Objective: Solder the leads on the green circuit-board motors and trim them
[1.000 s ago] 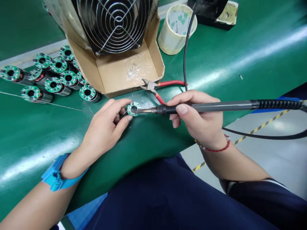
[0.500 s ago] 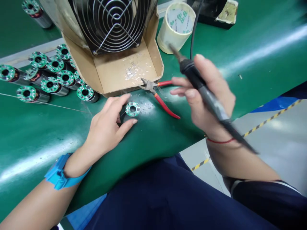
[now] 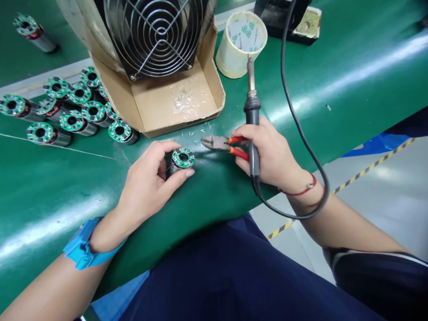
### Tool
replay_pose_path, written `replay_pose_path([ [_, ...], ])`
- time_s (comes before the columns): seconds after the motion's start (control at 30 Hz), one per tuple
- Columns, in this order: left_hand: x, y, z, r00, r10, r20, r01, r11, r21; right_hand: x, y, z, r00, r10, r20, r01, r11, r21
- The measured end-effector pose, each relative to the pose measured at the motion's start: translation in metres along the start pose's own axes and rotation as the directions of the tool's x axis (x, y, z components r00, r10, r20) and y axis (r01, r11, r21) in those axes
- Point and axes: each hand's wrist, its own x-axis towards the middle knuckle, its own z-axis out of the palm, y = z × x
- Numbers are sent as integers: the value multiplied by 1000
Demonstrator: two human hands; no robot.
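Note:
My left hand (image 3: pixel 145 183) is wrapped round a small motor (image 3: pixel 182 159) with a ring-shaped green circuit board on top; it stands upright on the green table. In my right hand (image 3: pixel 272 154) are two tools. A soldering iron (image 3: pixel 254 142) rests along the thumb side, its tip pointing up and away toward the tape roll. Below it, the fingers hold the red handles of a pair of diagonal cutters (image 3: pixel 217 143), whose jaws point left at the motor, a short gap away. Part of the cutters' handles is hidden behind the hand and iron.
A cardboard tray (image 3: pixel 182 122) holds wire clippings under a black fan (image 3: pixel 160 35). Several similar motors (image 3: pixel 72 120) stand at the left, and one lies farther back. A tape roll (image 3: pixel 230 58) and an iron stand (image 3: pixel 281 22) are behind. The iron's cable (image 3: pixel 304 147) loops over my right wrist.
My right hand has taken hold of the cutters and lifted them, turning their jaws toward the motor. The soldering iron has swung more upright. My left hand keeps its hold on the motor.

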Motion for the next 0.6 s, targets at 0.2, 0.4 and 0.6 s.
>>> replay_pose_path([
  [0.2,-3,0,0,996,92,-23,-90,994,68,7,-15,-17,964,-216,154,230,970,-79],
  [0.4,-5,-2,4,978,194,-82,-176,966,192,8,-22,-24,947,-276,165,305,934,-186],
  [0.6,-2,-2,-24,960,193,-203,-144,962,233,22,-25,-10,1000,-13,10,15,953,-304],
])
